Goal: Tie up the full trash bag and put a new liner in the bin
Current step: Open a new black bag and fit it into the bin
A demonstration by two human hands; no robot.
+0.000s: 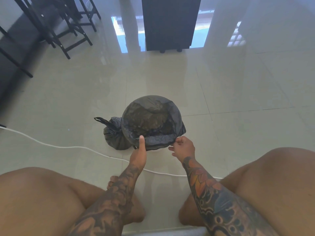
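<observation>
A small round bin (154,151) stands on the tiled floor, almost wholly covered by a black liner (151,116) folded over its rim. My left hand (139,155) grips the near rim, thumb lying on the liner's folded edge. My right hand (183,147) pinches the liner's edge at the near right of the rim. A knotted black trash bag (112,135) sits on the floor against the bin's left side, its handle loop sticking out to the left.
A white cable (56,146) runs across the floor from the left edge, passing between the bin and my knees. Black stools (68,28) stand at the back left, and a dark cabinet (170,24) on feet stands at the back centre.
</observation>
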